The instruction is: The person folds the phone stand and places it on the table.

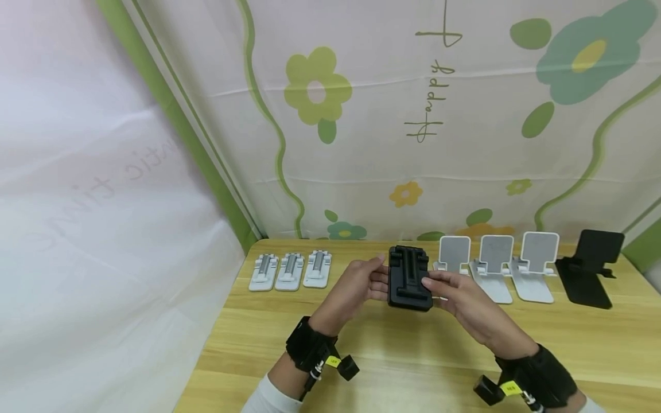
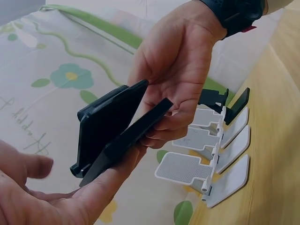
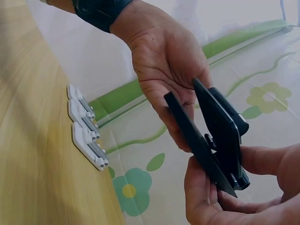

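The head camera looks down and forward over the pale wooden table [image 1: 413, 344] from a little way back. Each wrist camera sits close beneath, angled upward; all three share the folded black plastic phone stand [image 1: 409, 279] [image 2: 117, 133] [image 3: 213, 136].

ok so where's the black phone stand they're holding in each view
Head: black stand at centre, above the table, between left hand and right hand.
Left wrist: centre-left, partly opened.
Right wrist: centre-right.
Shared landmark: the flowered backdrop.

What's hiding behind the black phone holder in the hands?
Behind the black phone stand held by the left hand and right hand you see wooden table and flowery cloth. The table spot straight behind it is covered.
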A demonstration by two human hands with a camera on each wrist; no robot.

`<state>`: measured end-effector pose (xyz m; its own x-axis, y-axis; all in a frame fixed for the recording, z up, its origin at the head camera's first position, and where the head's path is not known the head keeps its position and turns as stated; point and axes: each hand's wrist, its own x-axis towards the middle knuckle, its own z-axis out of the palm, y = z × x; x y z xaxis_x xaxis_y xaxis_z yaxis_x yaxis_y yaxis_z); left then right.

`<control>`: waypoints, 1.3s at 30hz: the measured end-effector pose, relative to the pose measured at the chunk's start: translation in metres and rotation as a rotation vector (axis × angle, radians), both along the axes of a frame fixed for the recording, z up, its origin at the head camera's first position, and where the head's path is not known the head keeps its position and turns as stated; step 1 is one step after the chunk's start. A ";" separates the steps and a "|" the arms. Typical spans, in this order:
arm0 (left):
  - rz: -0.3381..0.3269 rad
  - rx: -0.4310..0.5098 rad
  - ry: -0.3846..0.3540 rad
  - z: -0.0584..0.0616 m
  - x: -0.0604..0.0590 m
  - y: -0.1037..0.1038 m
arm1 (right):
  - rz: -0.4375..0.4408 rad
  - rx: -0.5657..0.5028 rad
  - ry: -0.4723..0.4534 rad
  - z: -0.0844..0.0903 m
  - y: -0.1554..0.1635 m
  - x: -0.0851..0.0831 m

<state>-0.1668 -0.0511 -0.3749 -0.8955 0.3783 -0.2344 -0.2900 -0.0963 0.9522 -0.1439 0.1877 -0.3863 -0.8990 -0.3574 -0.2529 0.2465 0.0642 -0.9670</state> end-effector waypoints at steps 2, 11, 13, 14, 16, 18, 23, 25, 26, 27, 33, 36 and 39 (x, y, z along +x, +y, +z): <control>-0.013 -0.003 0.004 0.000 -0.001 -0.002 | 0.004 -0.004 0.004 -0.001 -0.001 0.000; -0.035 -0.127 0.069 -0.002 -0.001 -0.003 | 0.006 0.030 -0.002 -0.001 -0.003 -0.001; -0.032 -0.138 0.072 -0.002 -0.001 -0.003 | 0.004 0.042 -0.006 -0.001 -0.003 -0.001; -0.030 -0.142 0.073 -0.002 -0.001 -0.003 | 0.002 0.047 -0.007 -0.002 -0.004 -0.001; -0.029 -0.157 0.080 -0.002 0.000 -0.002 | -0.003 0.050 -0.007 -0.003 -0.004 -0.001; -0.028 -0.178 0.082 -0.002 0.001 -0.002 | -0.006 0.046 0.003 -0.005 -0.005 -0.001; -0.016 -0.222 0.085 -0.005 0.002 0.001 | -0.005 0.005 0.031 -0.011 -0.006 -0.001; 0.004 -0.288 0.134 -0.005 0.004 0.003 | -0.016 -0.007 0.035 -0.013 -0.006 0.000; 0.010 -0.339 0.175 -0.005 0.005 0.005 | -0.030 -0.009 0.038 -0.013 -0.007 0.000; 0.015 -0.395 0.218 -0.005 0.006 0.008 | -0.041 -0.008 0.045 -0.014 -0.007 0.000; -0.013 -0.745 0.401 -0.001 0.019 0.024 | -0.080 0.018 0.069 -0.014 -0.012 0.000; -0.017 -0.841 0.500 -0.004 0.022 0.030 | -0.089 0.035 0.071 -0.014 -0.015 0.001; 0.025 -0.852 0.550 -0.009 0.022 0.032 | -0.092 0.054 0.086 -0.013 -0.019 0.002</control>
